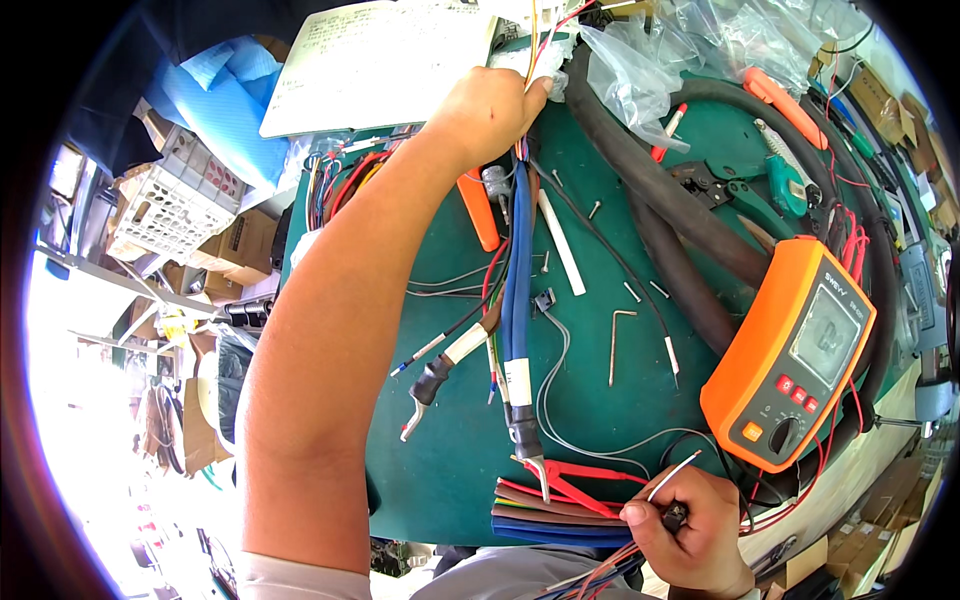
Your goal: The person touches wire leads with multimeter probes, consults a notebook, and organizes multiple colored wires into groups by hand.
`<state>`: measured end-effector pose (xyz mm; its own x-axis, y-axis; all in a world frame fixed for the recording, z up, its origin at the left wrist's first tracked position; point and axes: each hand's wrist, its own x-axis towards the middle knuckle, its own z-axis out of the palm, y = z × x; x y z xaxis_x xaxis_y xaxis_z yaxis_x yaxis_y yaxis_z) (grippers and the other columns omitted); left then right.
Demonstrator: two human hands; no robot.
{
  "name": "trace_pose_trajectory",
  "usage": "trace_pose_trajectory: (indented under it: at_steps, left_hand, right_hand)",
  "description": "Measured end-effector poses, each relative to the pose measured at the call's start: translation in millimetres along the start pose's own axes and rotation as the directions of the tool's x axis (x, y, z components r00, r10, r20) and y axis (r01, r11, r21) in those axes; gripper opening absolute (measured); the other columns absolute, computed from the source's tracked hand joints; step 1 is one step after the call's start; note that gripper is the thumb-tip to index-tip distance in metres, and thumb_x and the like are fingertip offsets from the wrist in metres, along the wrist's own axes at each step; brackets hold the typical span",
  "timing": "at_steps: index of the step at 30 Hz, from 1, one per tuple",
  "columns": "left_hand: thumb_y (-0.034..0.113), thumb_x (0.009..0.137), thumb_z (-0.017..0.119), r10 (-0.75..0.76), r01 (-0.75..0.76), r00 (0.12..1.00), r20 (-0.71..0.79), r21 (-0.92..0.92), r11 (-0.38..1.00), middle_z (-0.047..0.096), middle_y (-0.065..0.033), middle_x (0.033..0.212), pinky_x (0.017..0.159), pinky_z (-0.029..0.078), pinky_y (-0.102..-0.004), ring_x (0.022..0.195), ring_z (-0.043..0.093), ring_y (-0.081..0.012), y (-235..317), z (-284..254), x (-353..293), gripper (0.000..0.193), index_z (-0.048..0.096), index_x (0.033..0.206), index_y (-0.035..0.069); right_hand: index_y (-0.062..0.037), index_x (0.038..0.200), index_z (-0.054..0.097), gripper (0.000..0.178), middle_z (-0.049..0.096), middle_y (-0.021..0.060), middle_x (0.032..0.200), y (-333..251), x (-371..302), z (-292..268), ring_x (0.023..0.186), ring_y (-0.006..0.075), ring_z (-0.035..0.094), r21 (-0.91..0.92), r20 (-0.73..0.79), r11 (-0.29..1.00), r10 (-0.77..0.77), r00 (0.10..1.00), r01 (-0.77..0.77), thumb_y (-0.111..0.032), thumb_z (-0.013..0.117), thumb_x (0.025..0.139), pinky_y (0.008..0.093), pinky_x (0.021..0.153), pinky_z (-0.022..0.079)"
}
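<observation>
My left hand [490,112] reaches to the far side of the mat, closed around a bundle of thin coloured wires [532,55]. Blue cables [516,270] run from beneath it toward me and end in a metal lug [541,476]. A red clip [575,488] lies against that lug. Near the front edge, my right hand [695,530] pinches a white wire [676,475] with a bare tip. A black piece [675,515], perhaps a clip, also sits in its fingers. An orange meter [790,355] stands to the right, its red leads trailing.
Thick black cable [670,190] curves over the green mat [450,500]. Crimping pliers [740,190], a hex key [615,345], a white tube [560,243] and screws lie about. An open notebook [380,65] and plastic bags [680,50] are at the back.
</observation>
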<state>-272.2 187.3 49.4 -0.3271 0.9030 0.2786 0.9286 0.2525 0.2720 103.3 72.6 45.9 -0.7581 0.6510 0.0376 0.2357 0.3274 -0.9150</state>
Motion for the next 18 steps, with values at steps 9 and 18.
trace_pose_trajectory:
  at_steps: [9, 18]
  left_hand:
    - [0.041, 0.099, 0.044, 0.009, -0.009, 1.000, -0.004, 0.005, 1.000, 0.060, -0.0174, 0.059, 0.067, 0.051, -0.0425, 0.061, 0.061, -0.0362, -0.9, 0.9, -0.2, 0.058, 0.059, 0.064, -0.004]
    - [0.041, 0.098, 0.044, -0.005, 0.005, 1.000, 0.001, 0.005, 1.000, 0.060, -0.0177, 0.059, 0.068, 0.051, -0.0419, 0.062, 0.062, -0.0361, -0.2, 0.2, -0.5, 0.058, 0.059, 0.064, -0.004]
  right_hand:
    - [-0.0017, 0.072, 0.050, 0.022, 0.063, 0.0087, 0.064, -1.7, 1.3, -1.7, 0.049, 0.0096, 0.051, 0.008, 0.020, 1.000, 0.022, 1.000, -0.022, -0.002, 0.070, 0.081, 0.0236, 0.045, 0.037]
    - [-0.0014, 0.072, 0.051, 0.020, 0.063, 0.0077, 0.063, -2.9, 1.9, -2.1, 0.049, 0.0096, 0.051, -0.014, 0.022, 1.000, 0.018, 1.000, -0.018, 0.000, 0.069, 0.080, 0.0238, 0.045, 0.037]
